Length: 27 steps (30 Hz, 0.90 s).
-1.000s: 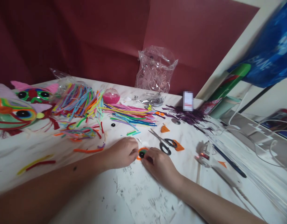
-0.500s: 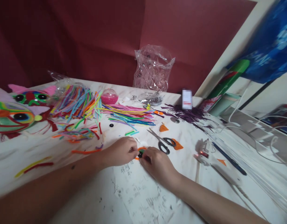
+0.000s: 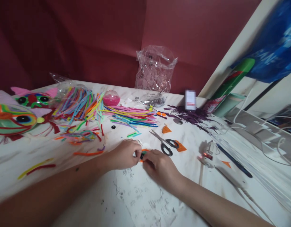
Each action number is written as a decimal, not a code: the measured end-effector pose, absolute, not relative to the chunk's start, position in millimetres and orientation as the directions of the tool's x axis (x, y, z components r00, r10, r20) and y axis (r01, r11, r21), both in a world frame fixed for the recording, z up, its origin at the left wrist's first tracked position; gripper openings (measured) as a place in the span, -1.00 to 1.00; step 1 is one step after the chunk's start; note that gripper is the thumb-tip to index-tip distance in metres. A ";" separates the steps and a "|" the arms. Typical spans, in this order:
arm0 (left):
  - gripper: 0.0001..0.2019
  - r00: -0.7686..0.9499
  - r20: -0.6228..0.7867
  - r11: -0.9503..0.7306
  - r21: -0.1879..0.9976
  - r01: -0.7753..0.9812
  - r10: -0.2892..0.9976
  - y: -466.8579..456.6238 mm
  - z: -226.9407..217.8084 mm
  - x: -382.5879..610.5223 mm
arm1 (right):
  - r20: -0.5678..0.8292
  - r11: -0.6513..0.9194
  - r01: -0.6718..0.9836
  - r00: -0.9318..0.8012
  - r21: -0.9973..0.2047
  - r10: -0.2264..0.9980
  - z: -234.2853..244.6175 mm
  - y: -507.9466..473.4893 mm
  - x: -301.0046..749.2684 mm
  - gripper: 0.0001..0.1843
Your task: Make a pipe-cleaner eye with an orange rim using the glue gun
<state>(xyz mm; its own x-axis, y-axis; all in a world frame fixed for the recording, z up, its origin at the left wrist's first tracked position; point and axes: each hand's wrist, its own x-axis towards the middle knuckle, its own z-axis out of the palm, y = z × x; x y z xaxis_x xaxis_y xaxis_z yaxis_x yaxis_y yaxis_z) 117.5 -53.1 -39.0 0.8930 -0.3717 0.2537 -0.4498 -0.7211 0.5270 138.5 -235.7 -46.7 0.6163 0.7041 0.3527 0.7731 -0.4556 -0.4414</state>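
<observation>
Between my two hands, over the upper end of a printed paper sheet, is a small craft eye with a black centre and green and orange pipe cleaner around it. My left hand pinches at its left side, fingers curled. My right hand grips its right side between thumb and fingers. The fingers cover much of the piece. Just beyond my right hand lie open scissors with black handles, partly over an orange scrap. A loose black eye rests farther back.
A hot glue gun with a glowing red light lies at right, its cord trailing forward. Pipe cleaners spread across the back. Decorated masks or lanterns stand at left. A clear plastic bag and purple strands are behind.
My hands stay on the craft eye, with the left fingers shifted slightly and the piece a little more covered. The whole view has shifted slightly.
</observation>
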 end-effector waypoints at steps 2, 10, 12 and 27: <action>-0.87 0.901 0.235 -0.708 0.559 -0.432 -0.364 -52.8 -37.2 117.3 | 0.411 -0.385 0.829 0.542 -0.406 0.733 -48.6 -238.3 136.5 -0.76; -0.84 0.927 0.136 -0.665 0.660 -0.348 -0.350 -39.3 -28.3 119.1 | 0.405 -0.337 0.863 0.481 -0.378 0.777 -49.3 -240.2 137.9 -0.74; -0.87 0.919 0.145 -0.654 0.662 -0.365 -0.367 -38.5 -28.5 119.2 | 0.415 -0.328 0.887 0.445 -0.324 0.793 -49.4 -240.3 138.5 -0.74; -0.73 0.964 0.176 -0.663 0.700 -0.267 -0.201 -47.5 -32.7 119.0 | 0.351 -0.318 0.943 0.333 -0.103 0.875 -48.3 -240.5 138.1 -0.71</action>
<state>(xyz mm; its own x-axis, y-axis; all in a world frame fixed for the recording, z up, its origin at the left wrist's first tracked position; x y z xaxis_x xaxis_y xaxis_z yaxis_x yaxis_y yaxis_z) 119.0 -47.5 -32.7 0.9635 -0.2013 0.1763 -0.2665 -0.6630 0.6996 138.1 -240.5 -48.3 0.3332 0.8752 0.3508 0.9426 -0.3176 -0.1029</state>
